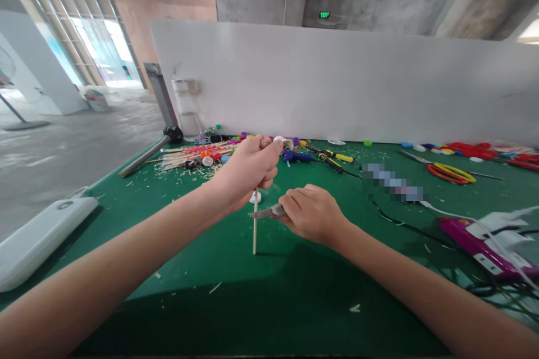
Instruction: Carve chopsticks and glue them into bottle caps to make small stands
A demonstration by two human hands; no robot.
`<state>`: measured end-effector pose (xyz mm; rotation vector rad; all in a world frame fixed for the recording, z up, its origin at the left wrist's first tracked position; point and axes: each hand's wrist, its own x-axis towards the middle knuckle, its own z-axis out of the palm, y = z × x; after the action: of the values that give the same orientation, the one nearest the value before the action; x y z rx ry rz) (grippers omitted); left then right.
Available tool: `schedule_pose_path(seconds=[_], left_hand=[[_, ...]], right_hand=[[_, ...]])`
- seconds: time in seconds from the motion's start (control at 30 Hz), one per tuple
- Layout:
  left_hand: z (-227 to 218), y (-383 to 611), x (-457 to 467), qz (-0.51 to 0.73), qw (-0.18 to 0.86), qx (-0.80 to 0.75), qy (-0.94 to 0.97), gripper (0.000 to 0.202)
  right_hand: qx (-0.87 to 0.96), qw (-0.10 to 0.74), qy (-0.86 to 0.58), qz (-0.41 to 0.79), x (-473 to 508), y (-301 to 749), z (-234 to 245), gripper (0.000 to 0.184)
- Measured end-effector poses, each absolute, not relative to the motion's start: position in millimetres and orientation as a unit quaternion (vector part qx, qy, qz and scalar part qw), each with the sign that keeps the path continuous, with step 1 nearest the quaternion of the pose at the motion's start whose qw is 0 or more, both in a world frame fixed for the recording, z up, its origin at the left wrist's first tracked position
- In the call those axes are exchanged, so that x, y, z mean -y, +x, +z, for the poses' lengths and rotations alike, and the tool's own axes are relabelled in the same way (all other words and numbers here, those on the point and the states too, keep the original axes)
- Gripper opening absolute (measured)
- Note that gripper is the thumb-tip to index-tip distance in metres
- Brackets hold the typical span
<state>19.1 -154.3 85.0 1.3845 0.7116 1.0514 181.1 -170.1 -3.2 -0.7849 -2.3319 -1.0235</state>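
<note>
My left hand [255,171] is closed round the upper part of a thin wooden stick [255,238], which stands almost upright with its lower end at the green table. In my right hand [314,210] is a utility knife [267,212], its blade pointing left and lying across the stick below my left fist. Whether the blade cuts into the wood I cannot tell. A small white cap [255,197] lies behind the stick. Another white round piece [283,141] shows by my left fingers; whether they touch it is unclear.
Bundled sticks [185,154] and wood shavings lie back left, near a hammer [147,154]. A blue glue gun [297,155], yellow-black pliers [330,159] and scissors [450,172] are farther back. A purple power strip [480,246] with cables sits right, a white box [46,241] left.
</note>
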Motion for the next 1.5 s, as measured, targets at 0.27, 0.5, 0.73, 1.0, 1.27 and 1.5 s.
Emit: schedule_pose_path(seconds=[0.27, 0.5, 0.73, 1.0, 1.27, 1.5], left_hand=[[88.4, 23.0, 163.9, 0.424, 0.598, -0.305, 0.608, 0.035], [84.7, 34.8, 154.6, 0.434, 0.590, -0.283, 0.619, 0.044], [87.8, 63.4, 131.5, 0.427, 0.556, -0.293, 0.650, 0.044], [86.3, 60.6, 114.9, 0.436, 0.579, -0.319, 0.611, 0.044], [90.1, 61.3, 125.9, 0.445, 0.533, -0.356, 0.625, 0.043], [88.1, 54.8, 114.1, 0.467, 0.547, -0.373, 0.587, 0.042]], right_hand=[[0.865, 0.234, -0.280, -0.345, 172.6, 180.3, -4.8, 0.035], [0.855, 0.226, -0.279, -0.375, 163.6, 191.5, -2.8, 0.032], [0.839, 0.198, -0.301, -0.407, 146.8, 211.2, 4.5, 0.038], [0.840, 0.177, -0.340, -0.384, 138.6, 214.8, 1.5, 0.035], [0.827, 0.165, -0.396, -0.363, 152.5, 194.6, 0.1, 0.037], [0.832, 0.155, -0.396, -0.356, 144.7, 210.9, -1.7, 0.034]])
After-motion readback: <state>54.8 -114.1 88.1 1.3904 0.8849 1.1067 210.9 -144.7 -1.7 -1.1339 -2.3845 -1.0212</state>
